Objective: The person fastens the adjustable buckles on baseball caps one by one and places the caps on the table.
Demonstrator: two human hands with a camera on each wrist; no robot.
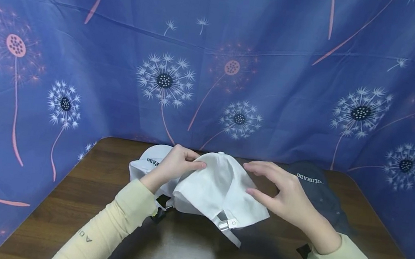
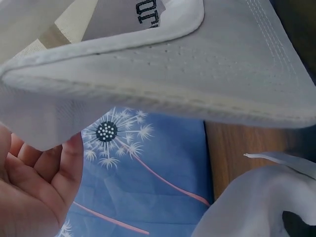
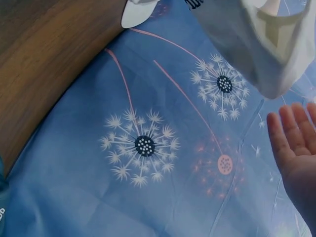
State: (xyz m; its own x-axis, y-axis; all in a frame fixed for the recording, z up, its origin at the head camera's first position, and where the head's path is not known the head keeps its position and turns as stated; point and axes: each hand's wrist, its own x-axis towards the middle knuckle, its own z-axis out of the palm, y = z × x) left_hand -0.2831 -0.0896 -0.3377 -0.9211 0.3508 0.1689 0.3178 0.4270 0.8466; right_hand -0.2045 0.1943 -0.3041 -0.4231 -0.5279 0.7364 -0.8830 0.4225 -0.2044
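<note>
A white cap (image 1: 209, 186) hangs above the table, its back strap and metal buckle (image 1: 227, 225) toward me. My left hand (image 1: 174, 164) pinches the cap's left side between thumb and fingers. In the left wrist view, the cap's stitched brim (image 2: 232, 64) crosses above that hand (image 2: 39, 182). Beside the cap's right side is my right hand (image 1: 289, 197), fingers extended and thumb apart. The right wrist view shows the same hand (image 3: 298, 143) with straight fingers, a small gap below the cap (image 3: 261, 59).
Another white cap (image 1: 150, 155) with dark lettering lies on the wooden table (image 1: 76, 199), behind my left hand. A dark grey cap (image 1: 317, 190) reading COLORADO sits at the right, partly behind my right arm. Blue dandelion-print cloth (image 1: 283, 91) hangs around the table.
</note>
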